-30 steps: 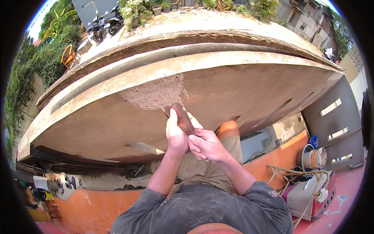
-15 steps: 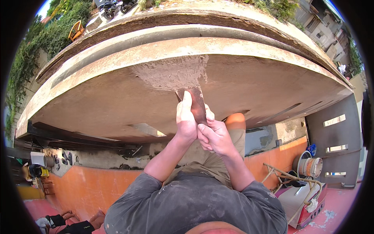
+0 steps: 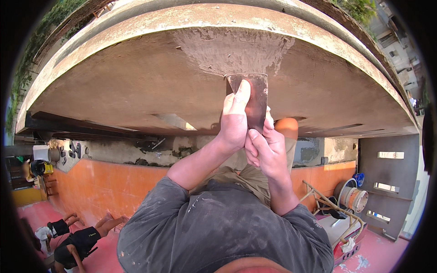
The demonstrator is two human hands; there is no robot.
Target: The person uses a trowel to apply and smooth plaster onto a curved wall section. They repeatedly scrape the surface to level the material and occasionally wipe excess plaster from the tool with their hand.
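Both my hands are closed around a dark, flat metal scraper blade (image 3: 257, 98). My left hand (image 3: 234, 123) wraps its left side, with the thumb laid flat along its face. Lower down, my right hand (image 3: 267, 148) grips the bottom end, partly hidden behind the blade and the other hand. The wide upper edge of the blade meets the brown wall face (image 3: 136, 86) at the lower border of a roughened, greyish scraped patch (image 3: 236, 50). That patch reaches up to the pale top ledge (image 3: 200, 17).
Slots such as this opening (image 3: 175, 121) pierce the wall low down. An orange ledge (image 3: 114, 182) runs below. To the right are a bamboo-like frame (image 3: 318, 193), a bucket (image 3: 353, 199) and a slotted grey panel (image 3: 391, 182). People (image 3: 77, 245) are at the lower left.
The view has shifted, so wall, patch and blade show larger and higher. My hands keep the same grip on the scraper blade. More of the people at lower left shows.
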